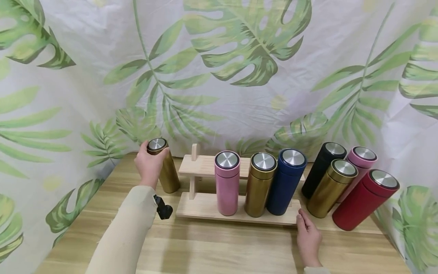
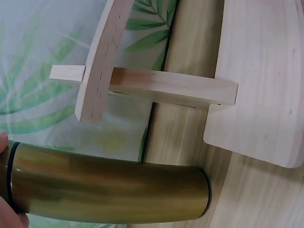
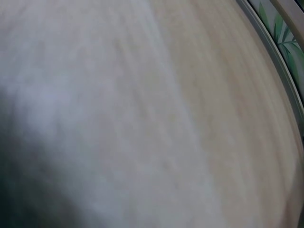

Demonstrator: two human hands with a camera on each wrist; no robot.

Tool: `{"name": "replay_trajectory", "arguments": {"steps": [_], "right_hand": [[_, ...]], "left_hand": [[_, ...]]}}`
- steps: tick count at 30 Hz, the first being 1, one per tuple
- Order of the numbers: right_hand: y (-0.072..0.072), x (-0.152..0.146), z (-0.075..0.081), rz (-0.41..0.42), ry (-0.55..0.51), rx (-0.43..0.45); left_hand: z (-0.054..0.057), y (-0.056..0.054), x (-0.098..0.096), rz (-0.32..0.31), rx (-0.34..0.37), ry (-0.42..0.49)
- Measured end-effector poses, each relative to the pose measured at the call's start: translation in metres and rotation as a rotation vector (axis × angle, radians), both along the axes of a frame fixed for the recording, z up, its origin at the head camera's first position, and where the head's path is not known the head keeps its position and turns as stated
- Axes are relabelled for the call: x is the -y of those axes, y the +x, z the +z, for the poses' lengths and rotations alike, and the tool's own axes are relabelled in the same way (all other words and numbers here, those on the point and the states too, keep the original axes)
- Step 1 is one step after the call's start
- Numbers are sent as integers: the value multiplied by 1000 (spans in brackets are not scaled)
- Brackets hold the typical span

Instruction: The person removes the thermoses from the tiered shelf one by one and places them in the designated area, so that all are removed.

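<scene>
A whitish, lightly creased cloth [image 1: 239, 104] hung behind the table [image 1: 239, 247] and down both its sides; broad split leaves [image 1: 260, 42] and slender fronds [image 1: 178, 61] were printed on it in green, with pale yellow spots [image 1: 279, 102] among them; the table had light brown, streaky wood grain.

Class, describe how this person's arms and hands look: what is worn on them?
The left hand is bare, below a long, plain cream sleeve with a small black device at the wrist. The right hand is also bare; only a pale cuff shows there.
</scene>
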State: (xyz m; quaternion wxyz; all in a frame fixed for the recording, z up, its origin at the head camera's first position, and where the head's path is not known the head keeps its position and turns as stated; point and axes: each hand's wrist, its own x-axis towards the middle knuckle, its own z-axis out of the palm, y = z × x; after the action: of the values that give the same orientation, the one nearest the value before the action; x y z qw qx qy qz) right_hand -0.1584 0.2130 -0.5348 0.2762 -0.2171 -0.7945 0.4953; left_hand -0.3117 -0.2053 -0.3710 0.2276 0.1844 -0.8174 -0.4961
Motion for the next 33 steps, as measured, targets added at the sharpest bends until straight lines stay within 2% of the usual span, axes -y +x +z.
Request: {"name": "replay_trajectory", "arguments": {"steps": [4,6,11,16,18,21,25,33], "right_hand": [[1,1,1,0,-5,6],[1,0,2,-1,-6,4],[1,0,3,11,-3,5],[3,1,2,17,-14,15],[3,2,2,14,-14,15],[2,2,2,7,-7,4],[2,3,2,-5,3,-4],[3,3,2,-10,-12,3]], "left_hand": [[3,3,1,-37,52,26],[6,4,-1,-53,50,33],[14,11,-7,-73,-89,37],[29,27,-20,-138,-205,118],[34,34,-28,-194,-259,153],[36,43,-41,-322,-333,203],[36,55,-58,-482,-357,243],[36,77,-91,-640,-396,314]]}}
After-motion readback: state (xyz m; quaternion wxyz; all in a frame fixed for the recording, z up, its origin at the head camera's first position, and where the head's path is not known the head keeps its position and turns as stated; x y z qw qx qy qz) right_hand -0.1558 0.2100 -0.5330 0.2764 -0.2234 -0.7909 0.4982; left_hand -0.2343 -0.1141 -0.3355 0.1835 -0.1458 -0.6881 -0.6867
